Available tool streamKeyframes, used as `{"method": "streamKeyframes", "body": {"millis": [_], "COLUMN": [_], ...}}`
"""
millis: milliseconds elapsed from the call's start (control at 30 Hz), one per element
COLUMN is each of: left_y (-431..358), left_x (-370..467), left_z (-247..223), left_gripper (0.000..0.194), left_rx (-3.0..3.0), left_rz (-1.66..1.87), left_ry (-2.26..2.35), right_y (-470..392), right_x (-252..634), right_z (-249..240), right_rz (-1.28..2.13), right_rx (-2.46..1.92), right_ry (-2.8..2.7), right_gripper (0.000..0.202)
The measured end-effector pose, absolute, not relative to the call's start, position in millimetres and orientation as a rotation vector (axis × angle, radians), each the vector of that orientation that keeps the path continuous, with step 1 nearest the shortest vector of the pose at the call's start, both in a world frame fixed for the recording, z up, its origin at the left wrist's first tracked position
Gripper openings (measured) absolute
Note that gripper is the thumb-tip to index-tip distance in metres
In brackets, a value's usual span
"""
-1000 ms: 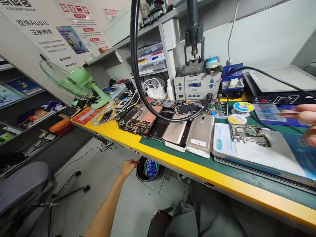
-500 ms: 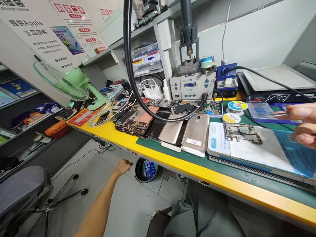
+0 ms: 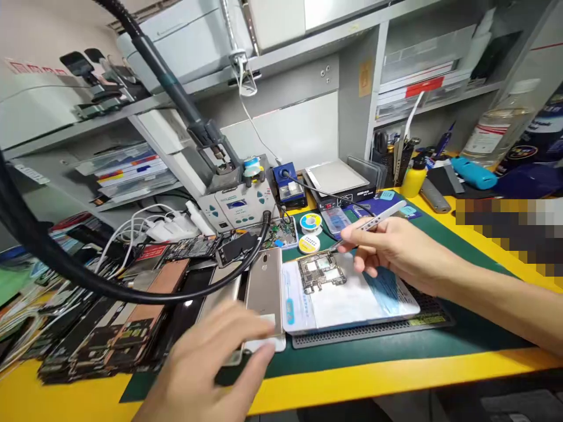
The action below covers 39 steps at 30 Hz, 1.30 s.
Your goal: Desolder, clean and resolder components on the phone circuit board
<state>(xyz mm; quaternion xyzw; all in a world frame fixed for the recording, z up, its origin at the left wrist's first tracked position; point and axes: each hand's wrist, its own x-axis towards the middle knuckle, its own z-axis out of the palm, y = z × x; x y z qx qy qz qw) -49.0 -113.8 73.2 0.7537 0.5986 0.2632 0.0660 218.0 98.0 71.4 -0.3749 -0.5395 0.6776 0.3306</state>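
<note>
In my right hand [image 3: 387, 246] is a pair of slim silver tweezers [image 3: 382, 214], pinched between thumb and fingers. Their tips point down to the left at the upper edge of a phone circuit board [image 3: 323, 275]; whether they touch it I cannot tell. The board lies on a white sheet [image 3: 352, 308] over a flat stack that rests on a perforated grey plate [image 3: 347, 338]. My left hand [image 3: 211, 366], slightly blurred, hangs over the front of the bench with thumb and fingers apart and nothing between them. Behind it lies a gold phone back [image 3: 265, 281].
A thick black hose [image 3: 132, 296] loops across the left side. Stripped phone parts [image 3: 127, 328] are piled beneath it. Behind the board stand a hot-air station [image 3: 237, 205], solder spools [image 3: 310, 223] and a heating plate [image 3: 338, 179]. A yellow bottle [image 3: 414, 176] stands at the right.
My view has swung right. My left hand has risen from low over the floor to the bench front. My right hand has brought the tweezers to the circuit board.
</note>
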Motion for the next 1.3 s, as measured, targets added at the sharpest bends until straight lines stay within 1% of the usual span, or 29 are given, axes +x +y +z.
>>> {"method": "streamKeyframes", "body": {"millis": [33,133,200,300,433,600,767,867,1000,1100,1300], "left_y": [-87,-26,-6,3,5,4,-2,-4,-5,1,7], "left_x": [-39,-23,-22,-24,-25,-31,-39,-41,-38,-30,-25], "left_z": [82,94,93,89,83,79,73,65,64,69,69], "left_gripper": [0.017,0.04,0.049,0.055,0.053,0.051,0.048,0.045,0.043,0.046,0.047], "left_rx": [2.344,2.445,2.487,2.544,2.601,2.662,2.765,2.746,2.727,2.772,2.813], "left_rz": [0.78,0.664,0.582,0.519,0.605,0.833,0.748,0.784,0.778,0.765,0.743], "left_ry": [1.773,1.701,1.669,1.619,1.585,1.56,1.566,1.515,1.583,1.643,1.668], "right_y": [98,98,97,96,96,94,93,94,93,91,89], "right_x": [218,218,218,218,219,223,225,225,227,228,219], "right_z": [69,66,66,65,63,63,61,58,56,56,61], "right_rz": [1.775,1.763,1.757,1.766,1.799,1.813,1.837,1.858,1.818,1.737,1.581], "right_rx": [-0.982,-0.975,-0.981,-1.009,-1.053,-1.081,-1.059,-1.042,-1.09,-1.151,-1.2], "right_ry": [-1.41,-1.4,-1.389,-1.386,-1.41,-1.417,-1.362,-1.386,-1.448,-1.54,-1.558], "right_gripper": [0.036,0.036,0.038,0.041,0.043,0.037,0.036,0.036,0.045,0.052,0.059]}}
